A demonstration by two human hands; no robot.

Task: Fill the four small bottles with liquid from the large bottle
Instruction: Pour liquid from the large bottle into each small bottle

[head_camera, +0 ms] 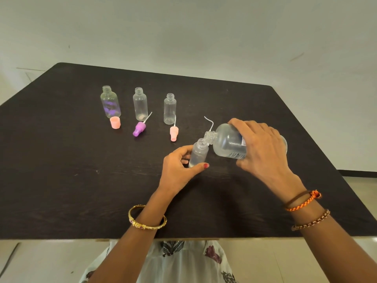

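My right hand (263, 148) grips the large clear bottle (228, 142), tipped to the left with its mouth over the neck of a small bottle (199, 153). My left hand (179, 166) holds that small bottle upright on the table between thumb and fingers; clear liquid shows inside it. Three more small open bottles stand in a row farther back: one with purple print (110, 102), a middle one (140, 104) and a right one (170, 109).
On the dark table (61, 160) lie a pink cap (115, 122), a purple spray top (139, 129), a pink spray top (173, 133) and a white dip tube (210, 123) behind the large bottle. The table's near edge runs just above my lap.
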